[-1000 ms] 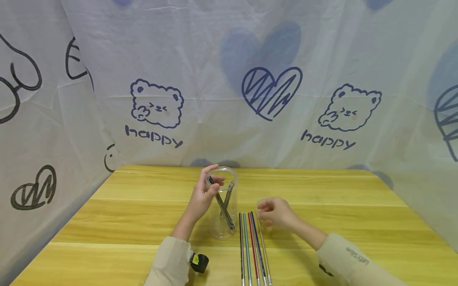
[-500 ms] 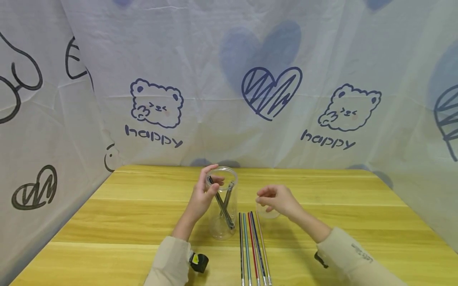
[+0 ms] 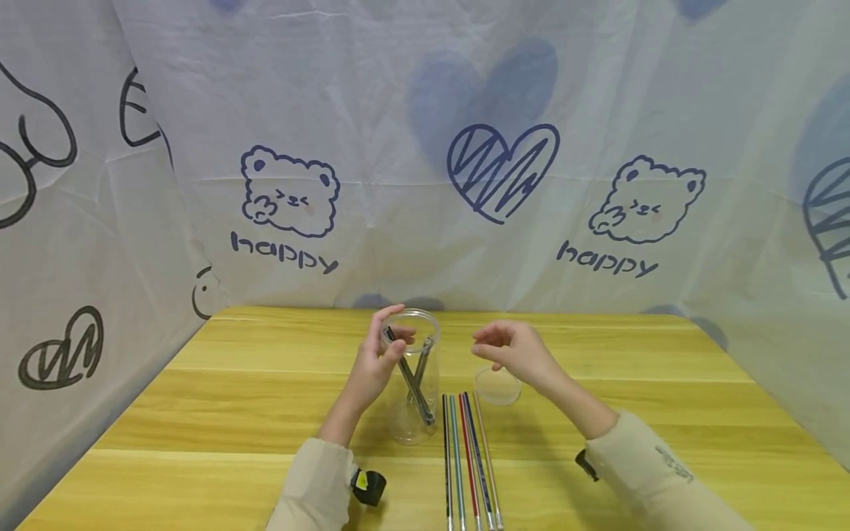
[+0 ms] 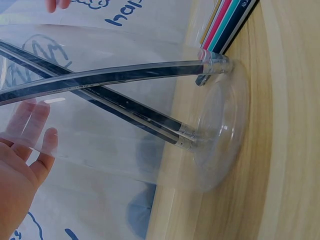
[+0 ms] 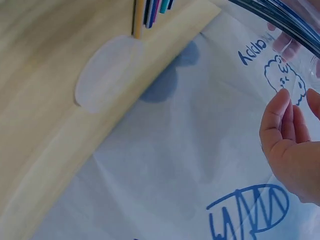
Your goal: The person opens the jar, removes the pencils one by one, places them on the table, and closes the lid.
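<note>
A tall clear plastic jar (image 3: 413,387) stands upright, with several dark pencils (image 4: 125,75) leaning crosswise inside it, their eraser ends at the base. My left hand (image 3: 373,361) grips the jar near its rim, fingers round the far side and thumb in front. To the right of the jar my right hand (image 3: 521,354) hovers, fingers loosely bent and nothing between them. Below it a round clear lid (image 3: 498,387) lies flat on the table. Several pencils (image 3: 468,457) in black, teal, red, blue and pale tan lie side by side in front of the lid.
The yellow wood-grain table (image 3: 219,413) carries all of this. A white sheet (image 3: 398,147) printed with hearts and bears hangs along its back edge and left side.
My right hand has risen and moved away from the pale pencil and the lid, towards the back of the table. My left hand and the jar have stayed in place.
</note>
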Tool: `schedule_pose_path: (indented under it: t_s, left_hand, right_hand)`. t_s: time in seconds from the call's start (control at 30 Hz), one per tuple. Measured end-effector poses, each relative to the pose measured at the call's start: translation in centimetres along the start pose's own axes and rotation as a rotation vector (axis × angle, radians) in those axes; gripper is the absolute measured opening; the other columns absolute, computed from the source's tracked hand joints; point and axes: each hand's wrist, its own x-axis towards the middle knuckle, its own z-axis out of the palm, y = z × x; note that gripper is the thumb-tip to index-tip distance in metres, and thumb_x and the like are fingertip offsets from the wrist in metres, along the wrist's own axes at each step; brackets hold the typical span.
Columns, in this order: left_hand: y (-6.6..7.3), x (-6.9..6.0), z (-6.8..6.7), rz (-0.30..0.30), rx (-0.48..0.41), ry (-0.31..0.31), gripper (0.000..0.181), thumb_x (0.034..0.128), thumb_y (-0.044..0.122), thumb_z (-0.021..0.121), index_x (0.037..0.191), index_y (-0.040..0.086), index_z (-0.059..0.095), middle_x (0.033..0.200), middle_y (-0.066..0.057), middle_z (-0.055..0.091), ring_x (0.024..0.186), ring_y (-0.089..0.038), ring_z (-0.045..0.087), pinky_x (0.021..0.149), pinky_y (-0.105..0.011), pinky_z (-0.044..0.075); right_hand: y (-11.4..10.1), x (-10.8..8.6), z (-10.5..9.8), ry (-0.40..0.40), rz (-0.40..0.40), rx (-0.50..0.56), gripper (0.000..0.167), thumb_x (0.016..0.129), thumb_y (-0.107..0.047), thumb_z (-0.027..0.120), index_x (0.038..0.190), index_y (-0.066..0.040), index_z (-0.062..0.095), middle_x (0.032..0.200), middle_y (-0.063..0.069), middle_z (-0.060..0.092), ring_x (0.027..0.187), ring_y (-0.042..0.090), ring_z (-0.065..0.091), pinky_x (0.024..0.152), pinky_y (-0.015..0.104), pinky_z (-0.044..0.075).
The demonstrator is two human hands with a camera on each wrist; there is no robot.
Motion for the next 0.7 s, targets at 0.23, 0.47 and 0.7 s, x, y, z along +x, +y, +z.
schedule_pose_path:
  t_s: [0.23,0.47,0.7]
  left_hand:
    - [-0.1,0.1,0.0,-0.005,0.001,-0.002,0.074,0.0822,0.058,0.048,0.131,0.005,0.031,0.101,-0.024,0.056,0.092,-0.030,0.055,0.083,-0.044,0.042]
    - [-0.1,0.1,0.0,-0.009,-0.009,0.001,0.074,0.0822,0.058,0.048,0.131,0.005,0.031,0.101,-0.025,0.056,0.092,-0.029,0.055,0.084,-0.043,0.042]
    - [-0.2,0.1,0.0,-0.013,-0.020,-0.001,0.075,0.0821,0.058,0.048,0.131,0.004,0.030,0.101,-0.026,0.055,0.092,-0.032,0.054,0.084,-0.044,0.042]
  right_hand:
    - [-1.2,0.3,0.3,0.044,-0.133,-0.042,0.017,0.083,-0.009,0.063,0.095,0.003,0.063,0.086,0.009,0.064,0.072,0.017,0.058,0.056,0.026,0.049]
    - [-2.3,0.5,0.9,0.101,-0.328,-0.087,0.012,0.084,-0.007,0.062,0.091,0.002,0.064,0.084,0.008,0.065,0.066,0.017,0.057,0.055,0.023,0.047]
    - [-3.0,0.9,1.4,0.096,-0.451,-0.078,0.011,0.082,-0.003,0.063,0.092,0.002,0.064,0.086,0.006,0.063,0.072,0.015,0.056,0.057,0.025,0.048]
